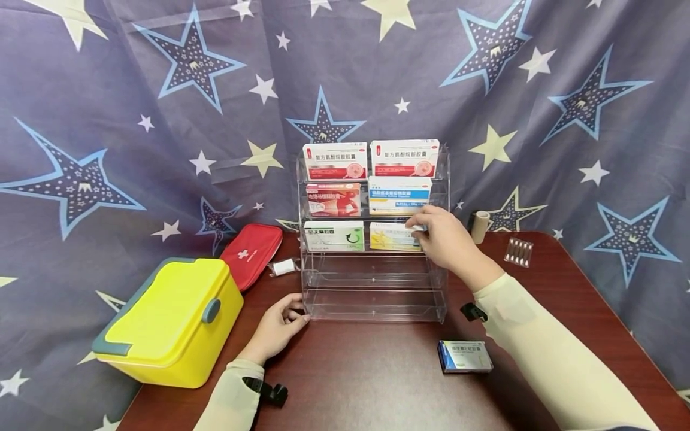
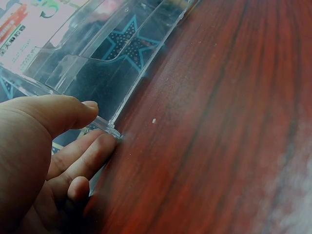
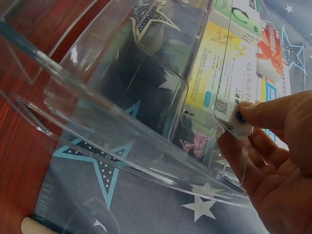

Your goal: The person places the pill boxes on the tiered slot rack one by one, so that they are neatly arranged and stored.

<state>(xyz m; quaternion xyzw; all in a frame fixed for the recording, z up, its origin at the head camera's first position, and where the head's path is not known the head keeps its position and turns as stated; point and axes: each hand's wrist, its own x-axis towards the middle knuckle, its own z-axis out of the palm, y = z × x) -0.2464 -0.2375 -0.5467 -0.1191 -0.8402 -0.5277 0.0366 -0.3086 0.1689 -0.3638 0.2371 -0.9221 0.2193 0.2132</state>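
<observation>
A clear plastic tiered display rack [image 1: 374, 311] stands on the table with medicine boxes on its upper three tiers. My right hand [image 1: 444, 236] pinches the right end of a yellow-and-white medicine box [image 1: 389, 238] on the third tier, the thumb on its end face in the right wrist view. Beside that box sits a green-and-white box [image 1: 334, 236]. Down at the rack's front left corner, my left hand [image 1: 277, 326] holds the side edge between thumb and fingers. Above are a red box [image 1: 333, 199], a blue-and-white box [image 1: 399, 196] and two red-and-white boxes [image 1: 335, 161].
A blue-and-silver medicine box [image 1: 465, 357] lies at the front right. Left of the rack are a yellow lidded case [image 1: 167, 323], a red first-aid pouch [image 1: 251, 254] and a white wrapped roll [image 1: 283, 267]. A beige roll [image 1: 480, 227] and an ampoule pack [image 1: 518, 252] sit at the right.
</observation>
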